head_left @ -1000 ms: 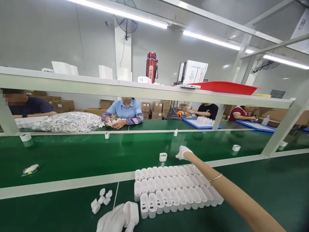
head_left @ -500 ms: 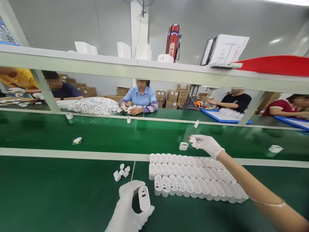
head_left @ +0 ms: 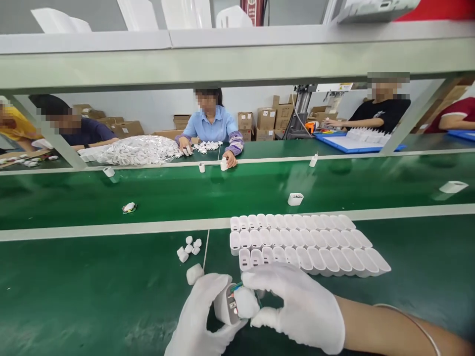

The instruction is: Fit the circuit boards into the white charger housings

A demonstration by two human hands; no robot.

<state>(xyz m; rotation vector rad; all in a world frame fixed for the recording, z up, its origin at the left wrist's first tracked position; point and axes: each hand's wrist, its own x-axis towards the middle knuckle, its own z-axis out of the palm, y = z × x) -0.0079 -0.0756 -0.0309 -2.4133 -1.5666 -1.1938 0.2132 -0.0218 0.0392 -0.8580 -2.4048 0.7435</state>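
Left hand (head_left: 202, 316) is gripping charger shell (head_left: 224, 306) | right hand (head_left: 297, 306) is pinching insert (head_left: 245, 302) against it | near table edge (head_left: 92, 316), before shell rows (head_left: 308, 242).

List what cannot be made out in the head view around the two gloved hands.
- White charger shell: mostly covered by the left hand; only its open end shows.
- Small part pressed into it: the right hand fingers hide its shape.
- Front row of the shells on the table: partly behind the right hand.
- Packet on the belt: too small to identify.
- Items on the top shelf: cut off by the upper edge.
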